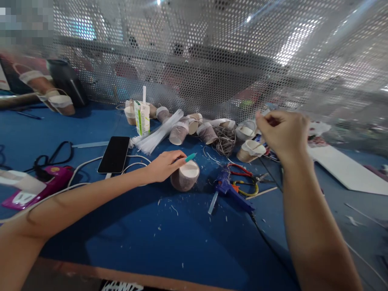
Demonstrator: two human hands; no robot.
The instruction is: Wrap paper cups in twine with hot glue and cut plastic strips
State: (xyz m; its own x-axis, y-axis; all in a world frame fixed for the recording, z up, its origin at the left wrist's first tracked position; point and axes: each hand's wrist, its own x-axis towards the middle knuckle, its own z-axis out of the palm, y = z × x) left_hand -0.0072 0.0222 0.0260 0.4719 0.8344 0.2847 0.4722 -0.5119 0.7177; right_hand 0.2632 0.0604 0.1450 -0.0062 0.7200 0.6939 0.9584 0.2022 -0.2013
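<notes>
My left hand (165, 163) rests on the blue table with its fingers closed round a small teal tool (190, 157), touching the rim of a brown paper cup (184, 176) that lies tilted with its white inside showing. My right hand (283, 133) is raised above the table at the right, fingers pinched together over another cup with a white rim (251, 149); what it pinches is too small to make out. A blue glue gun (228, 190) lies between my arms.
Several wrapped cups (179, 133) line the perforated metal screen. A bundle of white sticks (157, 135), a juice carton (142, 117), a black phone (114, 154), a string tangle (224, 140), pliers (246, 173), a pink device (50, 182), a white board (345, 169).
</notes>
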